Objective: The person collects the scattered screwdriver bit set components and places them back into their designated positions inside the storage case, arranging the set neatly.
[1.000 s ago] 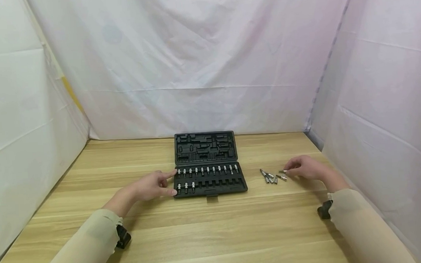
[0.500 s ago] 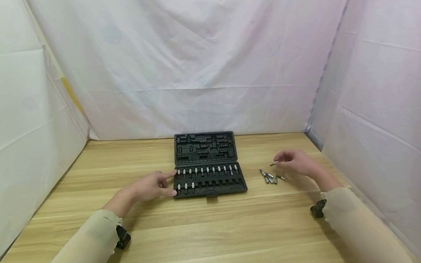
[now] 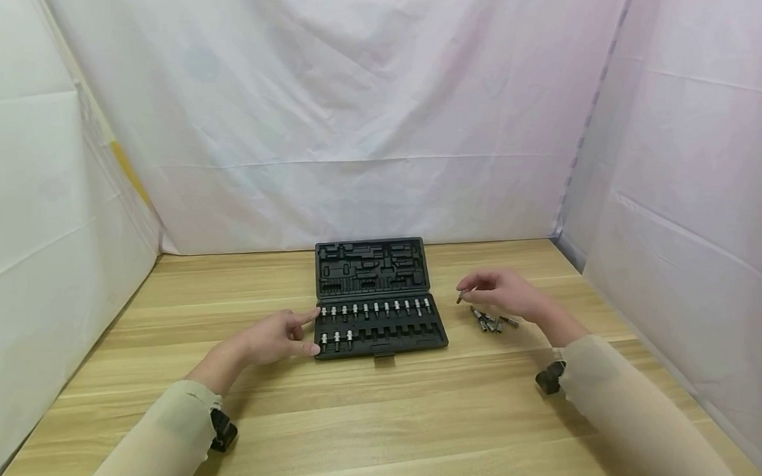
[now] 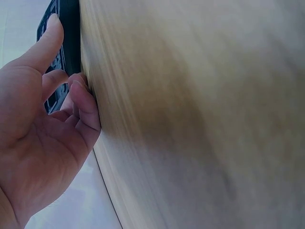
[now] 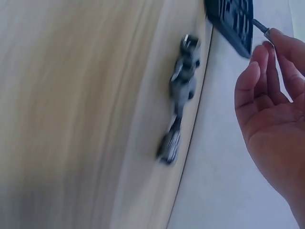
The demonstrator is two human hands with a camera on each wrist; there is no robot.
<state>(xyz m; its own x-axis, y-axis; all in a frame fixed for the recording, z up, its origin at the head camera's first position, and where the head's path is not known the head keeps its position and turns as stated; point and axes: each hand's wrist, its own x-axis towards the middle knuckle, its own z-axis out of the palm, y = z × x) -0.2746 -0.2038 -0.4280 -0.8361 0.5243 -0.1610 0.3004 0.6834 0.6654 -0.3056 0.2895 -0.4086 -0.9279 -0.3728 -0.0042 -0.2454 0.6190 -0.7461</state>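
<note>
A black socket case (image 3: 403,343) lies unfolded on the table, its lower tray bearing a full back row of silver bit sockets (image 3: 377,309). Three more stand at the left of the front row, beside vacant slots. My left hand (image 3: 272,337) touches the case's left edge with thumb and forefinger spread; its other fingers are bent under the palm. Right of the case, my right hand (image 3: 505,296) pinches a bit socket (image 5: 262,28) between thumb and fingertips, above the table. Several loose bit sockets (image 3: 486,322) lie in a pile just below that hand.
The case's lid (image 3: 371,268) lies back behind the tray, with moulded recesses. A wood-grain table (image 3: 379,420) carries everything. White sheets (image 3: 347,109) hang at the back and along both sides.
My right hand has picked up a bit socket from the right of the pile and carried it left, over the pile toward the case. The left hand has stayed at the case's edge.
</note>
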